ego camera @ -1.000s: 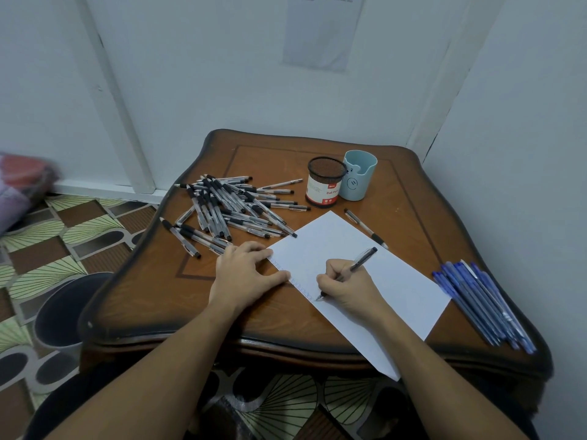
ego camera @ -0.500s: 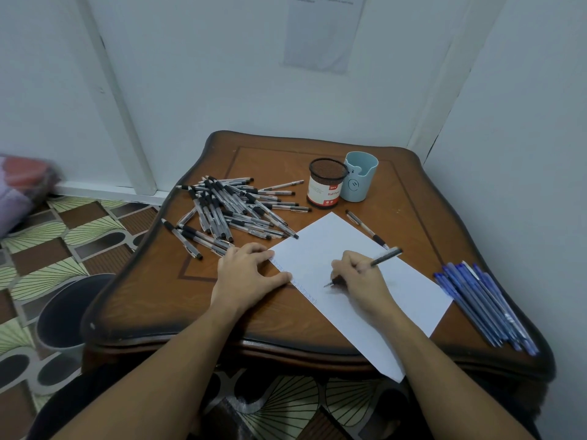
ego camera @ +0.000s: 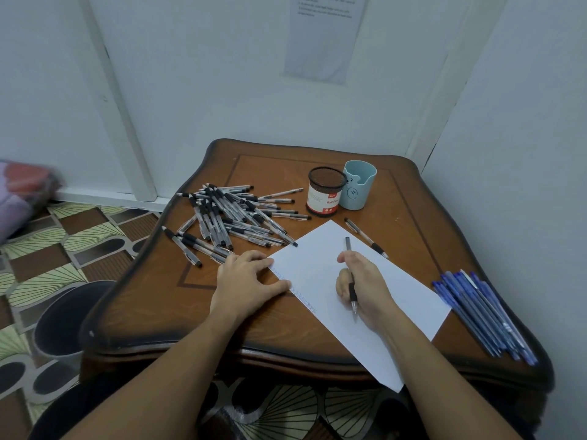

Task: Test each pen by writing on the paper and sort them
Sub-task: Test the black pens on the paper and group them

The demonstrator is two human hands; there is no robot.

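Note:
A white sheet of paper (ego camera: 320,255) lies slanted on the wooden table (ego camera: 409,223), with a row of small pen marks along its left edge. My left hand (ego camera: 246,282) rests flat on the paper's left corner. My right hand (ego camera: 365,285) is closed around a black-grip pen (ego camera: 348,246), held above the paper with its tip pointing back toward me. A heap of several black-grip pens (ego camera: 233,215) lies at the back left. Several blue pens (ego camera: 482,312) lie bunched at the right edge. One single pen (ego camera: 365,237) lies beside the paper's far edge.
A black mesh pen cup with a red and white label (ego camera: 325,192) and a light blue cup (ego camera: 357,185) stand at the back of the table. A dark bin (ego camera: 68,315) sits on the patterned floor at the left. Walls close in behind and to the right.
My right hand has lifted the pen off the paper's left edge, moved right and turned it round, so its tip now points toward me. My left hand has stayed put.

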